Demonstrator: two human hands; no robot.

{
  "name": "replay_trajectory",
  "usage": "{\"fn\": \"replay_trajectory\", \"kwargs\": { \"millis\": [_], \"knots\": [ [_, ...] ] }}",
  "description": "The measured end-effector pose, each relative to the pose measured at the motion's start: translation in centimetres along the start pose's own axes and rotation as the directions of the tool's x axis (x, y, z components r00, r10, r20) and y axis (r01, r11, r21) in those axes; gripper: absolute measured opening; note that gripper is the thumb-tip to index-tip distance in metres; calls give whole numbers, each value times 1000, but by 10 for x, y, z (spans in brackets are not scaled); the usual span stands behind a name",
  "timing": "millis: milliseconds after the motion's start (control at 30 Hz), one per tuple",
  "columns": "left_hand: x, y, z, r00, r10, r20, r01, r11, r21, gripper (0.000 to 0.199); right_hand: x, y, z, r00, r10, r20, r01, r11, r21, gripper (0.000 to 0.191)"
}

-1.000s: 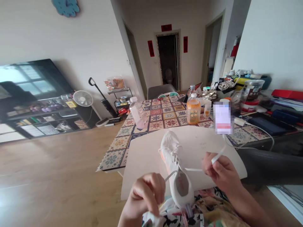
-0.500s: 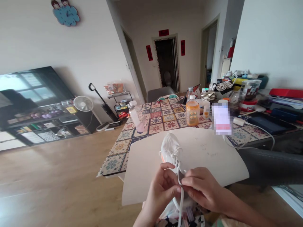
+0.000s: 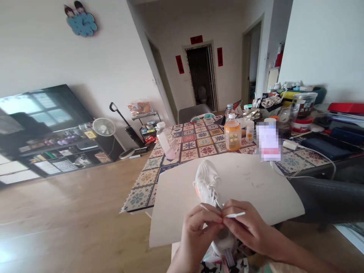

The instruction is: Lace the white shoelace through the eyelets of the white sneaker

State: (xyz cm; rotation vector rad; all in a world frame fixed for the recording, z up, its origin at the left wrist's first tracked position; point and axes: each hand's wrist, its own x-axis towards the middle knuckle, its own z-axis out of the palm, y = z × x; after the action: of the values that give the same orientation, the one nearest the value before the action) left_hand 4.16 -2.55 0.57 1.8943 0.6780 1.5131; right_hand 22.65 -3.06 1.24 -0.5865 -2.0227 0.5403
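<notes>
A white shoe (image 3: 207, 177) rests with its toe on a large white sheet (image 3: 173, 197), pointing away from me; its heel end is partly behind my hands. My left hand (image 3: 200, 223) pinches a white shoelace over the shoe's opening. Against its fingertips, my right hand (image 3: 241, 222) is closed on the lace too, and a white lace end (image 3: 236, 215) sticks out to the right across its fingers. Where the lace crosses between the fingertips is hidden.
On the patterned tablecloth (image 3: 189, 146) stand a pinkish bottle (image 3: 167, 144), an orange drink bottle (image 3: 232, 134) and a phone (image 3: 269, 142) with a blurred screen. A white cable (image 3: 320, 151), tablet (image 3: 321, 146) and jars lie right. A dark chair (image 3: 327, 197) is at the right.
My hands have come together, fingertips touching. The lace that hung down between them is now pinched up, with an end sticking out at the right. The view has shifted slightly.
</notes>
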Motion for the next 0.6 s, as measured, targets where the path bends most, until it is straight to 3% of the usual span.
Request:
{"fn": "replay_trajectory", "kwargs": {
  "millis": [100,233,367,500,600],
  "knots": [
    [1,5,2,995,85,43,-88,995,53,15,-4,-1,2,996,56,-72,-51,997,64,25],
    [-1,4,3,984,100,150,-107,994,37,16,-9,6,9,967,205,-154,-190,976,106,31],
    [-5,2,1,974,125,190,-132,991,25,20,-10,14,12,939,332,-96,-309,931,197,23],
    [-4,2,-2,981,186,56,-190,978,85,20,-5,9,4,984,171,45,-176,965,195,14],
    [0,6,-3,975,221,-4,-218,963,159,19,-2,4,1,993,100,62,-111,973,201,17]
  ]
}}
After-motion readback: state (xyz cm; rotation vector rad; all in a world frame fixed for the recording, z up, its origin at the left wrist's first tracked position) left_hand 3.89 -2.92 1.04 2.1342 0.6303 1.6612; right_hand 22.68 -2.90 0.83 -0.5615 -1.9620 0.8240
